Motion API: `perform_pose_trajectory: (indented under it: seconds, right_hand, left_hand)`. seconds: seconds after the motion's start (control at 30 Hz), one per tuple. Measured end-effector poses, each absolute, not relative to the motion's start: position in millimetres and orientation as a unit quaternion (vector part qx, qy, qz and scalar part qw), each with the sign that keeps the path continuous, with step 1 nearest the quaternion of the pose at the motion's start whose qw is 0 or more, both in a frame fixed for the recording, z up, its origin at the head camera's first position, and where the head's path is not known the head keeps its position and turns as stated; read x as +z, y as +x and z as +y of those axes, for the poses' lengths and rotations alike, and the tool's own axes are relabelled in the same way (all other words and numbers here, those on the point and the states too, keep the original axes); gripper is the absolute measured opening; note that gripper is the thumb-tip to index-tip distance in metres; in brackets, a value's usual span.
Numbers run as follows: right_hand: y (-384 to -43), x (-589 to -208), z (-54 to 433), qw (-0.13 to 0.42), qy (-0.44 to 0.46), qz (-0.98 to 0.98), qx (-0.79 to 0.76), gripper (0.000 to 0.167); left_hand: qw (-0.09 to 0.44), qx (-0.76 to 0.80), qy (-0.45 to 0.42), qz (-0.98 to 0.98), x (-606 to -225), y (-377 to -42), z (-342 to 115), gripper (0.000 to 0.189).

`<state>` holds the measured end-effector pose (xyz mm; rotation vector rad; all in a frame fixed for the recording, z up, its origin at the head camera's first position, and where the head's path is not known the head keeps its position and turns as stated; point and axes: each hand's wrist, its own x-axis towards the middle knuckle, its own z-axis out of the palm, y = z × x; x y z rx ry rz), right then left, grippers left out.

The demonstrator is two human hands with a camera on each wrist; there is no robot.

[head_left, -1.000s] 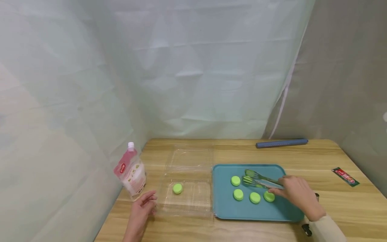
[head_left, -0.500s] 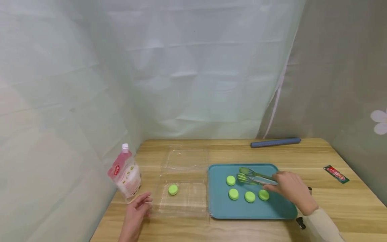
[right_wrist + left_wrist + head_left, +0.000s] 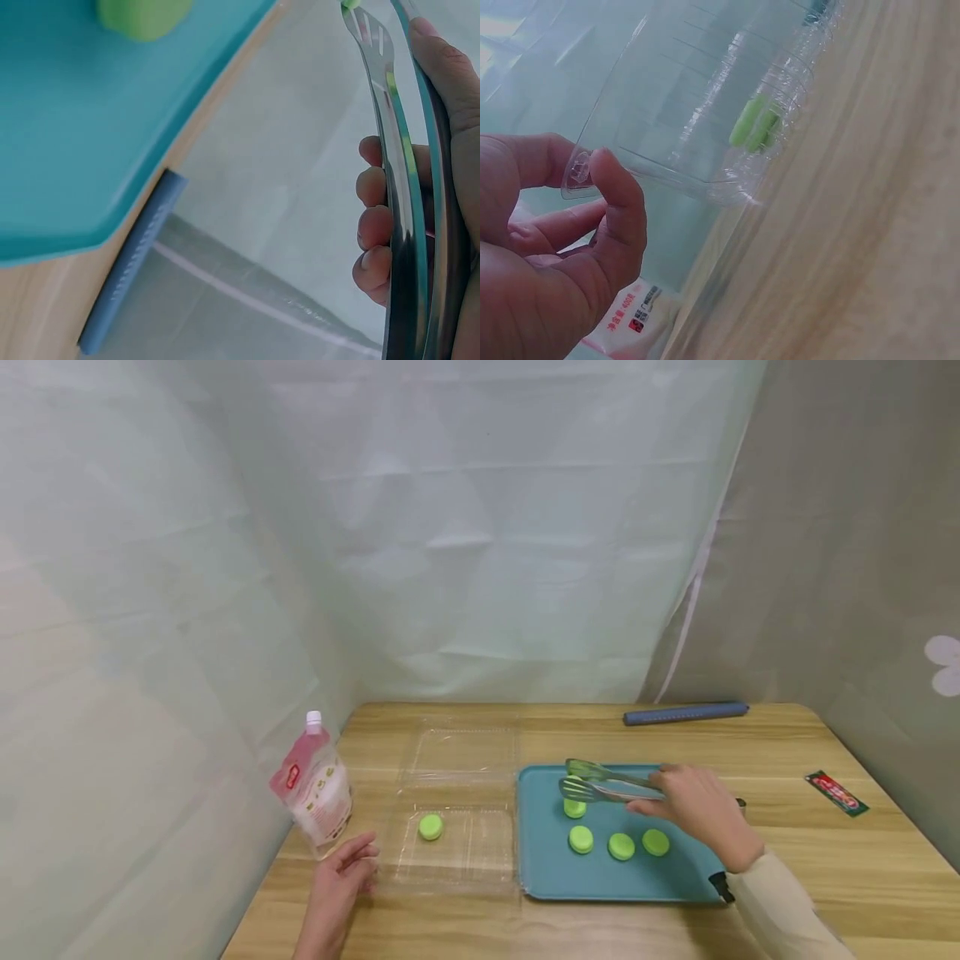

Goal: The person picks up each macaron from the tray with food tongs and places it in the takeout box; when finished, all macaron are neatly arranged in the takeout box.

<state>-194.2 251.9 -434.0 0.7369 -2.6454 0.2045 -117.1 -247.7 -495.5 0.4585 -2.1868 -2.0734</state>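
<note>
My right hand (image 3: pixel 693 806) grips metal tongs (image 3: pixel 405 202) over the blue tray (image 3: pixel 540 877). Between the tong tips a green macaron (image 3: pixel 573 779) shows, partly hidden by the slotted head. Several more green macarons (image 3: pixel 621 847) lie on the tray below. My left hand (image 3: pixel 570 232) pinches the corner rim of a clear hinged plastic box (image 3: pixel 652 105) between thumb and finger. One green macaron (image 3: pixel 431 827) sits in the box's near half, towards its left side; the lid half (image 3: pixel 465 752) lies folded back behind.
A pink-and-white spouted pouch (image 3: pixel 315 785) stands left of the box, just beyond my left hand. A dark blue rod-shaped thing (image 3: pixel 686 714) lies along the table's back edge. At right is a green and red packet (image 3: pixel 837 793). Curtains (image 3: pixel 487 568) hang behind the table.
The right hand and tongs have moved left and away from me over the tray, carrying a macaron between the tips. The left hand stays at the box corner.
</note>
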Motion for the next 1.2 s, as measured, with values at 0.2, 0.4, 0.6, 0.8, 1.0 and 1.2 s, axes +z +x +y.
perform_pose_trajectory:
  seconds: [0.2,0.4,0.6,0.8,1.0,1.2]
  right_hand:
    - [-199.1,-428.3,239.8,0.206,0.27,-0.938,0.075,0.04]
    - [-203.4,-427.6,227.7,0.229,0.288,-0.927,0.077,0.047]
    - [-205.6,-430.0,211.5,0.221,0.299,-0.924,0.093,0.047]
    - [-208.0,-431.9,193.8,0.225,0.302,-0.919,0.119,0.041]
    - [-210.8,-435.5,176.9,0.23,0.315,-0.911,0.133,0.038]
    - [-212.6,-439.4,161.7,0.234,0.337,-0.902,0.135,0.04]
  left_hand:
    - [0.045,-0.682,0.152,-0.714,-496.0,-116.9,-249.2,0.046]
    - [0.04,-0.687,0.147,-0.71,-494.8,-118.2,-248.3,0.044]
    - [0.039,-0.69,0.146,-0.708,-494.1,-117.2,-247.9,0.043]
    - [0.036,-0.689,0.15,-0.708,-495.0,-118.0,-248.1,0.043]
    - [0.037,-0.69,0.151,-0.706,-493.9,-118.0,-247.6,0.043]
    - [0.046,-0.702,0.155,-0.693,-491.9,-115.7,-244.3,0.045]
